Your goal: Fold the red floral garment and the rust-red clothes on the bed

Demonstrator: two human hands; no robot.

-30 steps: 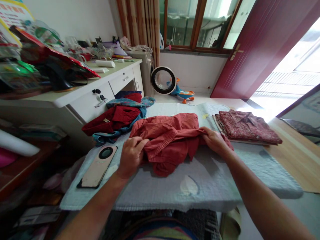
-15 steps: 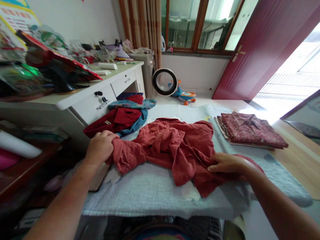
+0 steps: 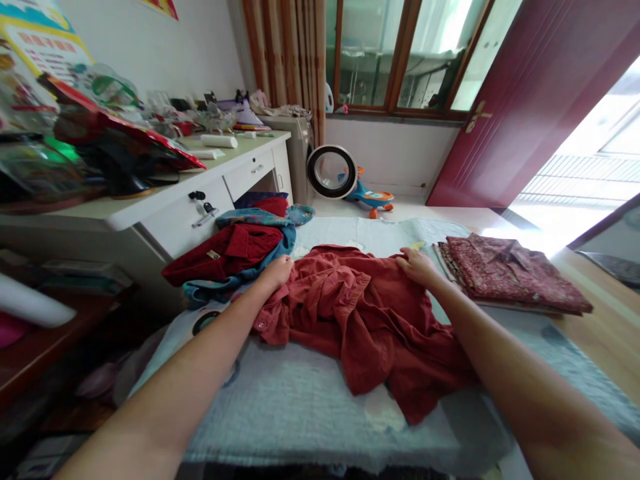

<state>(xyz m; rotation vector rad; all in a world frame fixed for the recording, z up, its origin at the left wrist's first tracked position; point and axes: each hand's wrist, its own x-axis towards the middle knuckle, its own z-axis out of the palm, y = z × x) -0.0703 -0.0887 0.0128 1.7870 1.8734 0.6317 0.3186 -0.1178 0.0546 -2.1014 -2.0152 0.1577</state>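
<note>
A crumpled rust-red shirt [image 3: 370, 320] lies spread on the pale blue cloth [image 3: 310, 407] that covers the table. My left hand [image 3: 276, 270] grips the shirt's far left shoulder. My right hand [image 3: 417, 265] pinches its far right shoulder by the collar. Both arms reach across the garment, and its lower hem hangs toward me in folds.
A heap of dark red and blue clothes [image 3: 235, 250] lies at the far left. A folded patterned red shirt [image 3: 510, 270] rests at the right. A phone [image 3: 203, 322] peeks out under my left arm. A cluttered white desk [image 3: 165, 193] stands left, an open door [image 3: 520, 100] right.
Both hands let go of the shirt's near parts and moved to its far shoulders. The shirt went from bunched to spread out, and now covers part of the phone.
</note>
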